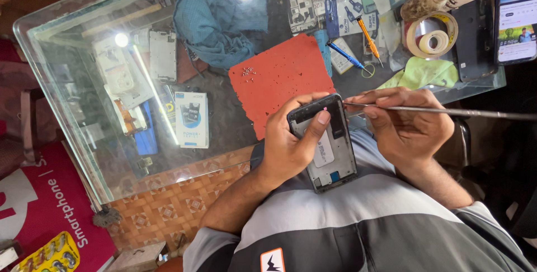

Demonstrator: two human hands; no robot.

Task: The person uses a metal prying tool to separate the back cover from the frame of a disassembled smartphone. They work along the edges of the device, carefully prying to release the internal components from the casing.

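Surface: glass-topped counter [84, 81], red perforated work mat [279, 76] near its edge, tiny loose screws [248, 71] parked on it.
Left hand [288, 143]: closed around opened black smartphone with back cover off [327, 143], thumb pressing upper edge to steady it above lap.
Right hand [405, 126]: pinched shut on thin metal tweezers [447, 111], tip at phone's top corner.
Beyond: blue-handled screwdriver [344, 55], orange-handled screwdriver [367, 36], tape rolls [432, 34], crumpled blue cloth [221, 20].

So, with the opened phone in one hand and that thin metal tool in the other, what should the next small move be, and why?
Probably ease the thin metal tool tip a little further toward the opened phone's top edge. The left hand grips the phone, thumb pressed near its upper corner, and the right hand holds the tool level, its tip close to that edge. Whether it touches, I cannot tell.
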